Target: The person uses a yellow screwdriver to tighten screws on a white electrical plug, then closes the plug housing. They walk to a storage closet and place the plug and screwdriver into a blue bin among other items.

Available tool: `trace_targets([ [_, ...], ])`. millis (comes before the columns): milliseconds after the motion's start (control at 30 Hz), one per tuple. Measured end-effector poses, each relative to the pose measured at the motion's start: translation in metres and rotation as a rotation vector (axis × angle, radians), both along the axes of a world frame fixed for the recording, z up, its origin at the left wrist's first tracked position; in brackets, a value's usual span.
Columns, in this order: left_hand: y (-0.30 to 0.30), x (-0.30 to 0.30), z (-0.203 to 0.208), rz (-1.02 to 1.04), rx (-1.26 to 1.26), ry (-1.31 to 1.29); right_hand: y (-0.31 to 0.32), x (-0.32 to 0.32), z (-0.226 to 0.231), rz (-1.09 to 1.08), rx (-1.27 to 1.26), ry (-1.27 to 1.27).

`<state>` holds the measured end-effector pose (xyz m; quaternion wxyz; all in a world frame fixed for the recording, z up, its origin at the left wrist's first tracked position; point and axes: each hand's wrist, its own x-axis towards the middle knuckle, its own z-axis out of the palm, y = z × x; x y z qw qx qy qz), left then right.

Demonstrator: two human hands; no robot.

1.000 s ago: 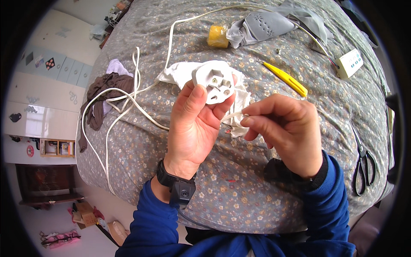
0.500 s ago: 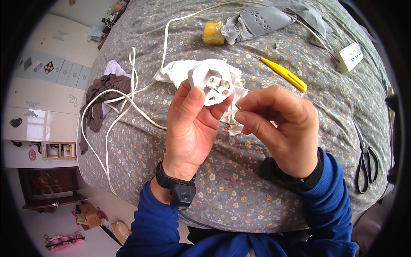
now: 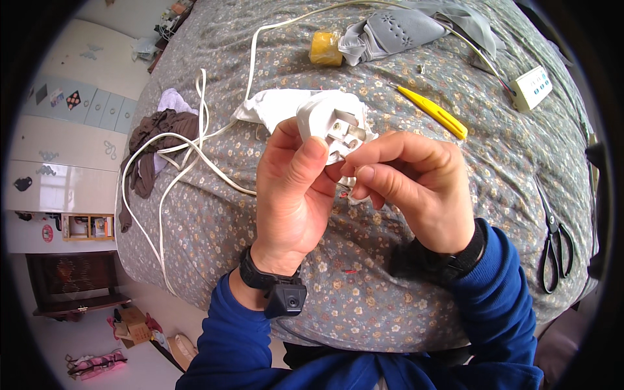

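In my left hand (image 3: 289,192) is a white plug housing (image 3: 311,120), its hollow inside turned up and to the right, showing metal contacts and small holes. The thumb presses its near edge while the fingers support it from below. My right hand (image 3: 426,188) has thumb and index finger pinched together at the housing's lower right rim. Whatever lies between those fingertips is too small and covered to make out. Behind the housing, a crumpled white cloth (image 3: 270,109) rests on the flowered bedspread (image 3: 364,305).
A yellow screwdriver-like tool (image 3: 434,114) lies beyond my right hand. Black-handled scissors (image 3: 556,250) are at the far right, below a white box (image 3: 531,88) with a cable. White cable (image 3: 166,214) loops at left near brown cloth (image 3: 170,133). A yellow roll (image 3: 325,49) touches grey fabric (image 3: 390,36).
My right hand has moved left, bringing its pinched fingertips up to the housing. The left hand has shifted the housing slightly right and tilted it.
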<state>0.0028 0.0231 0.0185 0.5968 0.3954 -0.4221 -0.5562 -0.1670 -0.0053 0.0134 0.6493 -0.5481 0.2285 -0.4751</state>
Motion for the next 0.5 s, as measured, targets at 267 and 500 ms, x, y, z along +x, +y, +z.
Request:
trace_targets([
  [267, 0.0013, -0.0061, -0.0009, 0.035, -0.008, -0.034, -0.0017, 0.0018, -0.0024, 0.08, 0.24, -0.094],
  [500, 0.0014, -0.007, -0.0012, -0.018, -0.002, 0.213, -0.0009, 0.003, -0.0031, 0.118, 0.343, -0.165],
])
